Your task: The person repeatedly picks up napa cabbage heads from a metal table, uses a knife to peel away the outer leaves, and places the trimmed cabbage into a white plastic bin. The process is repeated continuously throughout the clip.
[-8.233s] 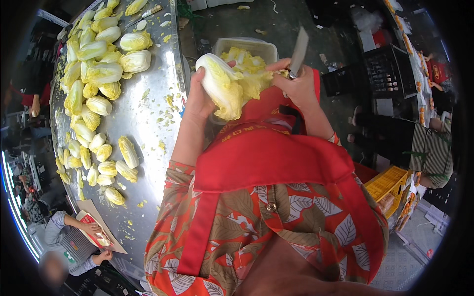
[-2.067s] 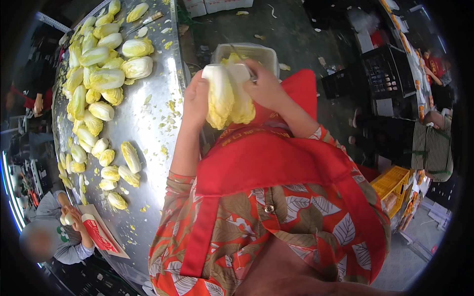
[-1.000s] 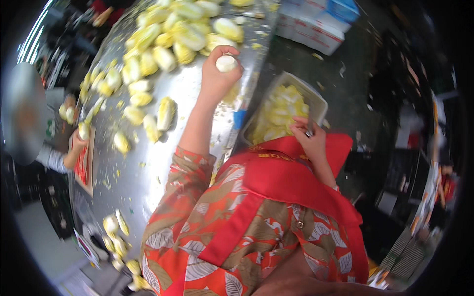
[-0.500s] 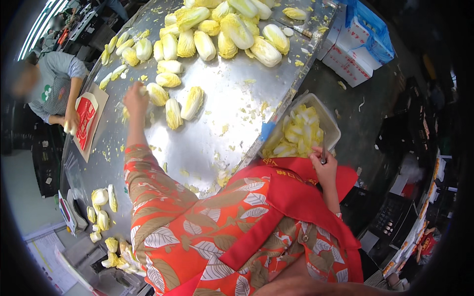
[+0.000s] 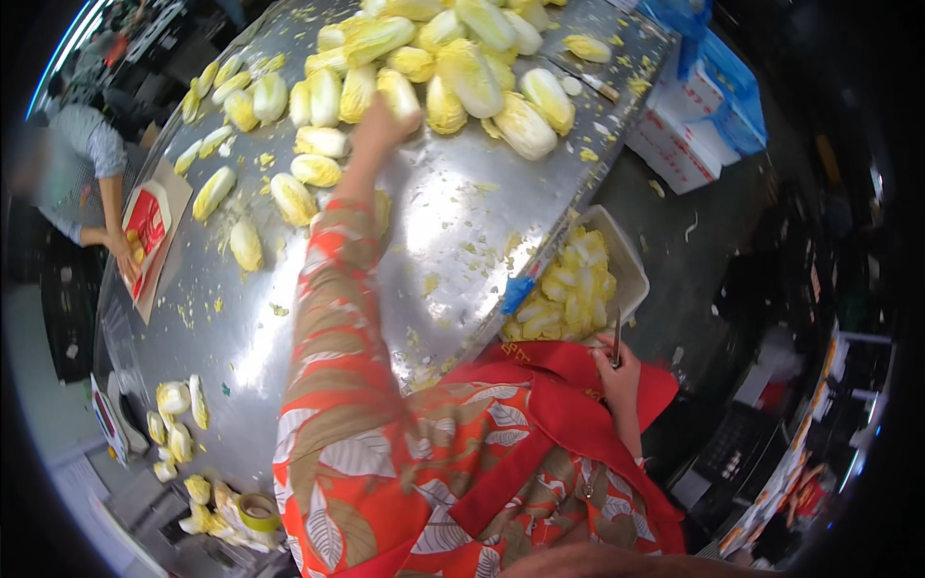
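My left hand is stretched over the metal table, its fingers closed round the near end of a pale yellow napa cabbage at the front of a heap. The fingertips are partly hidden. Behind my left sleeve another cabbage shows only in part. In my right hand, low at the table's right edge, is a knife with its blade pointing up. That hand is beside a pale plastic bin holding yellow-white cabbage leaves.
Two separate cabbages lie left of my arm. A co-worker's hands are over a red-printed cardboard sheet at the far left. White boxes with blue plastic stand right of the table. A tape roll lies at lower left.
My left hand has moved right and farther away, from the table's left part to the heap. Two cabbages now lie on the left where it was. My right hand still holds the knife.
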`<action>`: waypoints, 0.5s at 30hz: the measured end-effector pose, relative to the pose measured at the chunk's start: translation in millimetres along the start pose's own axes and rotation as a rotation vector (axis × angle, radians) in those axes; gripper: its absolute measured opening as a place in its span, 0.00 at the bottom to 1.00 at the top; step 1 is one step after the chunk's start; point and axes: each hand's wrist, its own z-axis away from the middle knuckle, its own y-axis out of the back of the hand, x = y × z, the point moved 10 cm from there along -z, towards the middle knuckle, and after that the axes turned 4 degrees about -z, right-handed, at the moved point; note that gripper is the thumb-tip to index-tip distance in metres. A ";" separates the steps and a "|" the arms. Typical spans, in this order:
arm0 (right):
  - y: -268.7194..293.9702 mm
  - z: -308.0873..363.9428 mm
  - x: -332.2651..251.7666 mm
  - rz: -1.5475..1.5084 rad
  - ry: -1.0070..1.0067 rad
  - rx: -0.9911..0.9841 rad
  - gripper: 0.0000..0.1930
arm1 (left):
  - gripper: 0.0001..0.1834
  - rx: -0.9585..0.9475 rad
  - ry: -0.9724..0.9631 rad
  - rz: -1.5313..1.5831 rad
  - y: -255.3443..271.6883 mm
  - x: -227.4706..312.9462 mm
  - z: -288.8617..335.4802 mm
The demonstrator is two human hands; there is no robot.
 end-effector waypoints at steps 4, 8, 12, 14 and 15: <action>4.4 6.1 11.1 -0.013 -0.129 0.018 0.15 | 0.59 0.056 0.207 0.006 -17.2 14.6 4.0; -4.6 -1.2 22.2 -0.023 -0.062 -0.047 0.14 | 0.53 0.165 0.139 0.280 -23.2 -19.3 -4.0; -8.2 -4.5 10.1 0.020 -0.010 -0.082 0.14 | 0.40 0.127 0.295 0.715 -0.6 -24.6 40.1; -2.7 -10.3 5.2 -0.051 -0.063 -0.066 0.15 | 0.36 0.110 0.252 0.890 9.8 -33.5 66.5; 0.1 -9.3 3.2 -0.087 -0.099 -0.053 0.15 | 0.33 0.019 0.204 0.934 14.1 -22.4 84.9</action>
